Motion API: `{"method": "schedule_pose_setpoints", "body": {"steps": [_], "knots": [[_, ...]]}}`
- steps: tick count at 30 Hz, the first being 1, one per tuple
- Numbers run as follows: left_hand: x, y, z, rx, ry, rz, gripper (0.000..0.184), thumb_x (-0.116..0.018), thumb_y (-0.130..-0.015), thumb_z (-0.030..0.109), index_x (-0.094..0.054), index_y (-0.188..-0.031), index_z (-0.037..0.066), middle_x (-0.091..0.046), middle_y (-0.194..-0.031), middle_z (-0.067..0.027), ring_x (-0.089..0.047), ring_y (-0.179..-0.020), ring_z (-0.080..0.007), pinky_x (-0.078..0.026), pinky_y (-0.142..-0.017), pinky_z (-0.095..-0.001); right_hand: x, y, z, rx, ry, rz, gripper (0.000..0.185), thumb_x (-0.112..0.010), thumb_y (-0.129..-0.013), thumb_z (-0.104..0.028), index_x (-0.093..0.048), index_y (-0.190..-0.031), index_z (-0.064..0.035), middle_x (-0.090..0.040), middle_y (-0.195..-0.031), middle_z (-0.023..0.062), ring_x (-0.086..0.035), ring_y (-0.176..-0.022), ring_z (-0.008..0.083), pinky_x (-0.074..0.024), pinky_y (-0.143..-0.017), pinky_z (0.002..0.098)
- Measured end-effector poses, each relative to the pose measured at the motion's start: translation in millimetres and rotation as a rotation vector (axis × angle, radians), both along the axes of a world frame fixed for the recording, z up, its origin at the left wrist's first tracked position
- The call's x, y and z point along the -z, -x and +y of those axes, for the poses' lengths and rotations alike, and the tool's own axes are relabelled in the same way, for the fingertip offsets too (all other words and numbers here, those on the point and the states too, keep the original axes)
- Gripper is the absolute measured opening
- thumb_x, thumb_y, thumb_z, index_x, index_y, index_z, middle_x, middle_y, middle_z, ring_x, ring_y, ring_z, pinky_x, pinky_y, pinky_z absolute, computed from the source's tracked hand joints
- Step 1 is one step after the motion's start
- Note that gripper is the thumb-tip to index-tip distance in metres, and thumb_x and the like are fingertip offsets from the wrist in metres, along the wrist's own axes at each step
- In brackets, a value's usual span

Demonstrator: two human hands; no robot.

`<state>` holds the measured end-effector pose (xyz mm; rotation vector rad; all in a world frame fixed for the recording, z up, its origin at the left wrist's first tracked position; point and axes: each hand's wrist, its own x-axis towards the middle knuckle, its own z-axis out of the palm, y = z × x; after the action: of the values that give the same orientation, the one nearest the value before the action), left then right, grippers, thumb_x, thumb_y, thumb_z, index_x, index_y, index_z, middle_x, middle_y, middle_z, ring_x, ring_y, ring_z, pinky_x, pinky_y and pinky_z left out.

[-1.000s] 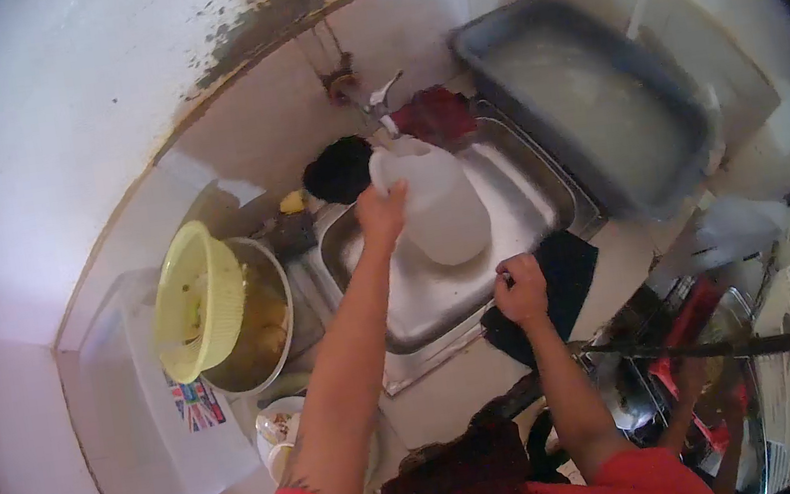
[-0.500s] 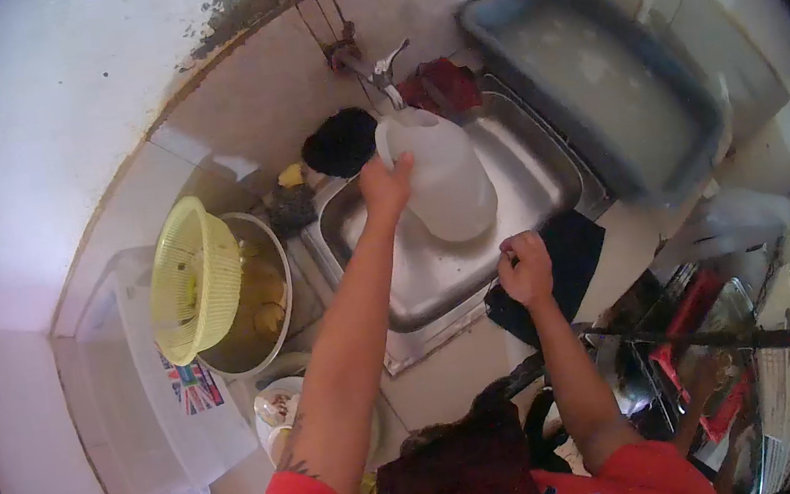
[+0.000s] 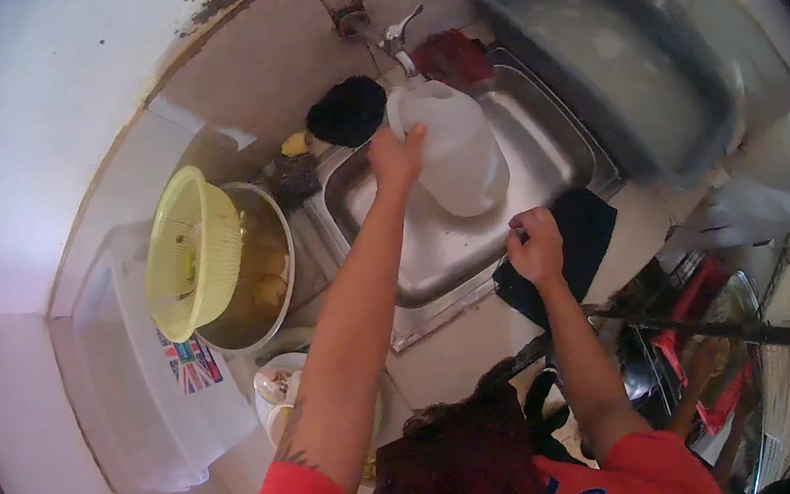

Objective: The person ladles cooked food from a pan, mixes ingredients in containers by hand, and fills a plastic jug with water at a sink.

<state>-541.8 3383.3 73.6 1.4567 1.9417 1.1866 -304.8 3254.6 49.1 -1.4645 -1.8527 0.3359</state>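
Observation:
My left hand (image 3: 399, 157) grips the handle side of a whitish translucent plastic pitcher (image 3: 461, 159). The pitcher's mouth is under the spout of the metal faucet (image 3: 402, 42), and its body hangs tilted over the steel sink (image 3: 559, 158). I cannot make out whether water is running. At the near right rim of the sink, my right hand (image 3: 536, 245) has its fingers curled, resting at a black cloth (image 3: 584, 239). What those fingers hold, if anything, is hidden.
A grey basin (image 3: 703, 138) of cloudy water stands right of the sink. Left are a yellow colander (image 3: 178, 267) over a metal pot (image 3: 287, 303), and a clear plastic bin (image 3: 142, 424). A black cloth (image 3: 348, 112) and dark red cloth (image 3: 454, 59) lie behind. A dish rack (image 3: 722, 343) is lower right.
The view has shifted slightly, so the scene sits a little higher and mostly farther right. Both hands keep their places, and the pitcher is still under the faucet.

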Motion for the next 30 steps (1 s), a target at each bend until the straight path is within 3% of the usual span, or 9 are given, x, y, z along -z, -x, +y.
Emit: {"method": "schedule_pose_setpoints", "body": {"steps": [1, 4, 7, 10, 16, 30], "knots": [[7, 1, 1, -0.006, -0.032, -0.001, 0.031, -0.067, -0.077, 0.028, -0.066, -0.089, 0.0, -0.066, -0.077, -0.0121, -0.063, -0.068, -0.0226, -0.048, -0.063, -0.0362, 1, -1, 0, -0.008, -0.003, 0.001, 0.01, -0.06, -0.066, -0.006, -0.058, -0.076, -0.0064, -0.055, -0.079, 0.0112, -0.054, -0.08, 0.0301, -0.0438, -0.073, 0.0384], [-23, -6, -13, 0.007, 0.0, 0.029, 0.03, -0.068, -0.076, 0.029, -0.066, -0.088, 0.001, -0.066, -0.076, -0.0107, -0.063, -0.068, -0.0212, -0.048, -0.063, -0.0362, 4, 0, 2, -0.018, -0.016, 0.019, 0.011, -0.06, -0.065, -0.007, -0.058, -0.076, -0.0064, -0.055, -0.078, 0.0112, -0.054, -0.079, 0.0301, -0.0437, -0.072, 0.0384], [-18, 0, -13, -0.027, 0.146, -0.069, 0.034, -0.066, -0.075, 0.033, -0.066, -0.093, 0.004, -0.066, -0.086, -0.0176, -0.064, -0.082, -0.0332, -0.048, -0.075, -0.0404, 5, 0, 2, -0.018, -0.028, 0.038, 0.01, -0.059, -0.065, -0.007, -0.058, -0.075, -0.0063, -0.055, -0.077, 0.0113, -0.053, -0.078, 0.0304, -0.0436, -0.071, 0.0386], [-39, -5, -28, -0.037, 0.144, -0.167, 0.032, -0.066, -0.075, 0.031, -0.066, -0.093, 0.005, -0.066, -0.085, -0.0163, -0.064, -0.082, -0.0315, -0.048, -0.074, -0.0392, 6, -3, 2, -0.03, -0.016, 0.007, 0.011, -0.059, -0.065, -0.007, -0.058, -0.076, -0.0056, -0.055, -0.078, 0.0121, -0.053, -0.08, 0.0314, -0.0434, -0.072, 0.0396], [-34, -7, -23, 0.005, 0.091, 0.01, 0.031, -0.066, -0.075, 0.029, -0.066, -0.095, 0.005, -0.066, -0.084, -0.0156, -0.065, -0.079, -0.0306, -0.048, -0.073, -0.0387, 2, -3, 2, -0.029, 0.073, 0.003, 0.012, -0.06, -0.066, -0.009, -0.059, -0.077, -0.0042, -0.055, -0.081, 0.014, -0.053, -0.084, 0.0333, -0.0429, -0.076, 0.042], [-25, -8, -20, -0.008, 0.082, -0.092, 0.032, -0.067, -0.075, 0.029, -0.065, -0.095, 0.004, -0.066, -0.086, -0.0174, -0.064, -0.082, -0.0331, -0.048, -0.075, -0.0397, 7, -2, 3, -0.043, 0.035, 0.034, 0.012, -0.06, -0.065, -0.01, -0.056, -0.076, -0.0048, -0.055, -0.082, 0.0144, -0.052, -0.082, 0.0345, -0.0424, -0.076, 0.0427]]}}
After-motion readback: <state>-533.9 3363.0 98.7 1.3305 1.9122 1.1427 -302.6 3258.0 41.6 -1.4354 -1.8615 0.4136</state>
